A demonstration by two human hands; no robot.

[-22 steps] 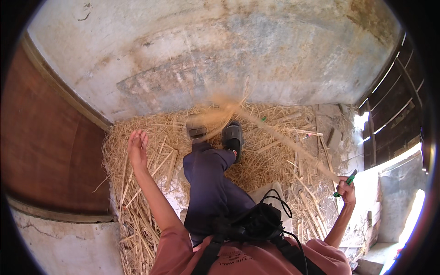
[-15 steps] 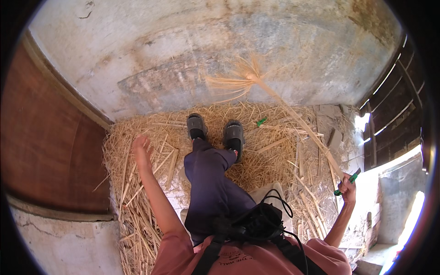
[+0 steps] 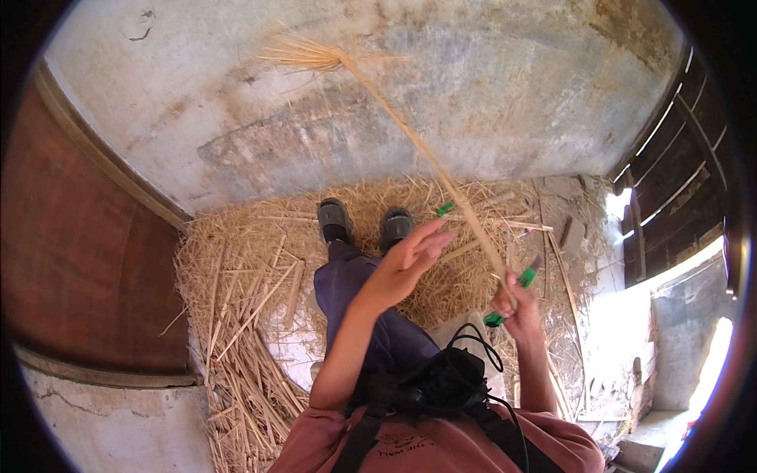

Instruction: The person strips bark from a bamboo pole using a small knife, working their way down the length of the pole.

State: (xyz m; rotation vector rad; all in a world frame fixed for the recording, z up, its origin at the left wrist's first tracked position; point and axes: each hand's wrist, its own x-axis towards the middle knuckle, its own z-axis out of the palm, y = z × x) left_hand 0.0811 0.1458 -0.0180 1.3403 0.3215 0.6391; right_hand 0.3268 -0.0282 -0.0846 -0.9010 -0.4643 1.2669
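A long pale stick (image 3: 422, 148) slants from lower right to upper left, its far end a bushy tuft of thin frayed strands (image 3: 311, 55) in front of the wall. My right hand (image 3: 518, 303) is closed round the stick's near end and also grips a green-handled knife (image 3: 526, 277), whose blade is blurred. To the left of the stick, my left hand (image 3: 406, 264) is raised with its fingers stretched out and nothing in it. Its fingertips come close to the stick; whether they touch it I cannot tell.
Straw (image 3: 441, 296) covers the floor around my shoes. Loose split sticks (image 3: 252, 378) lie in a heap at lower left. A small green object (image 3: 445, 209) rests on the straw. The stained wall (image 3: 315, 134) stands ahead, a brown door (image 3: 95, 260) at left, dark slats (image 3: 678, 189) at right.
My right hand has come inward to the left with the stick and knife. The frayed end has swung up and left. My left hand has moved right, toward the stick.
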